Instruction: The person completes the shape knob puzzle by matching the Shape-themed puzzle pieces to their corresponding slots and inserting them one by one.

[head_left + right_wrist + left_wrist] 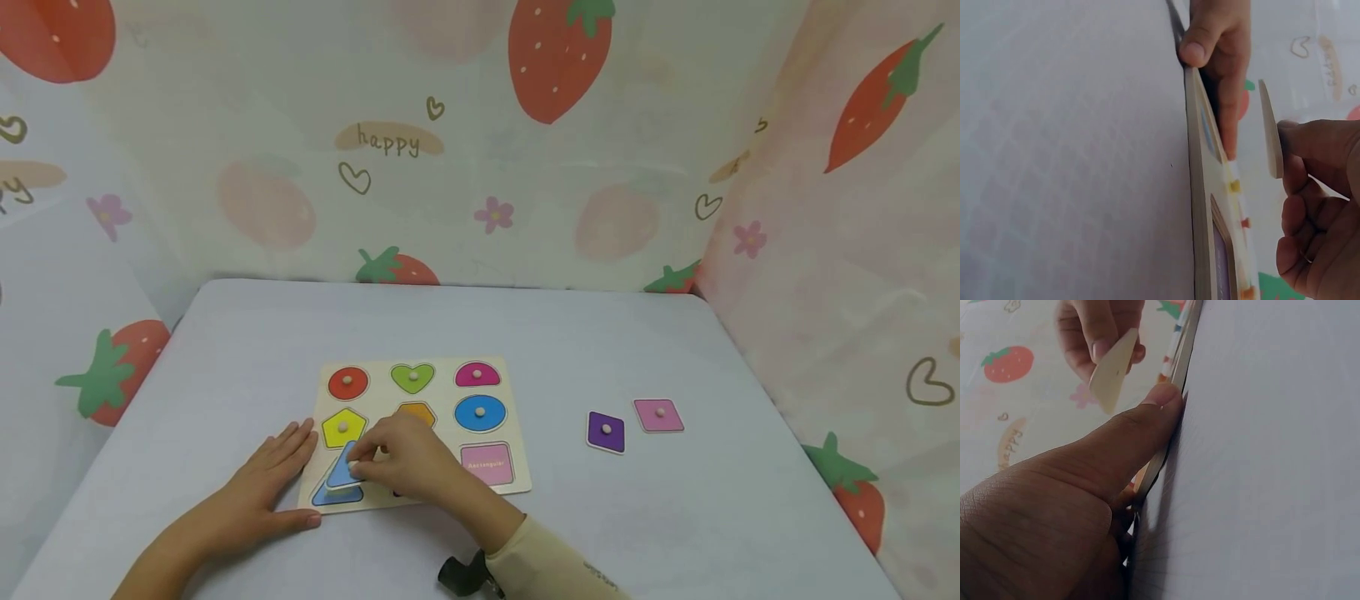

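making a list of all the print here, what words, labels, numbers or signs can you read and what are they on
"happy": back wall; also wall cloth, left wrist view.
"Rectangular": pink slot in the board, slightly blurred.
"y": left wall, letters before it cut off.
Too small or blurred: right wall lettering, sleeve print, wall writing and purple slot marks in right wrist view.
No readable numbers.

Soft muted light, dimmer wrist views
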Demonstrator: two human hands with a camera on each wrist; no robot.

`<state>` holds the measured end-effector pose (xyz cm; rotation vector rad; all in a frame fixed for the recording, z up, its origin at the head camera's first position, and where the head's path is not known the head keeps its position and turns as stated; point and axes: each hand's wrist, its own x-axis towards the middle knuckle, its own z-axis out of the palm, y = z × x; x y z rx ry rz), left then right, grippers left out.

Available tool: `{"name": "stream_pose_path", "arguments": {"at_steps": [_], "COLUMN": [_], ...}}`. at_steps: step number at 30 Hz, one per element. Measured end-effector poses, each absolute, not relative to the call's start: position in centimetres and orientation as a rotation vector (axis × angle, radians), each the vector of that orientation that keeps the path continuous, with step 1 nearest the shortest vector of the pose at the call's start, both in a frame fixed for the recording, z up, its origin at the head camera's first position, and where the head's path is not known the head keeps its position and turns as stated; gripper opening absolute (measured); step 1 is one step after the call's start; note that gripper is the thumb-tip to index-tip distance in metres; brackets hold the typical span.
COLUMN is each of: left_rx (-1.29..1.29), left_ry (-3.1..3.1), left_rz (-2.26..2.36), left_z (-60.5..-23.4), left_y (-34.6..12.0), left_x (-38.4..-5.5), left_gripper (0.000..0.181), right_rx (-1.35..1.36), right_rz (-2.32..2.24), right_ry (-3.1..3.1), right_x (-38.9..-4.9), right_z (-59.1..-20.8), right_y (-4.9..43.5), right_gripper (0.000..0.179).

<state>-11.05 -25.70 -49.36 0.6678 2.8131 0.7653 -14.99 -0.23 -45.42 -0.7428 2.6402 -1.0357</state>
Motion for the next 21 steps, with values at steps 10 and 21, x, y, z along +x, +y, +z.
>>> {"name": "stream_pose_path", "arguments": {"at_steps": [10,21], "left_rx": [0.651,0.689], "left_ry": [2.795,2.799], "left_rz": [0.767,0.796], "left_z": [-49.2,-49.9], "left_y": [-25.7,-26.1], "left_x": [-11.3,-11.1], "left_gripper": [0.113,0.111], "right_rx": [-0.648,-0.786], "right_rz": [-1.010,-0.949], "right_ry": [2.667,2.656], "right_x": [-15.0,-14.7], "right_z": [-46.4,-48.2], "right_y": [-2.0,-2.7], "right_gripper": [0.009,0.005]}}
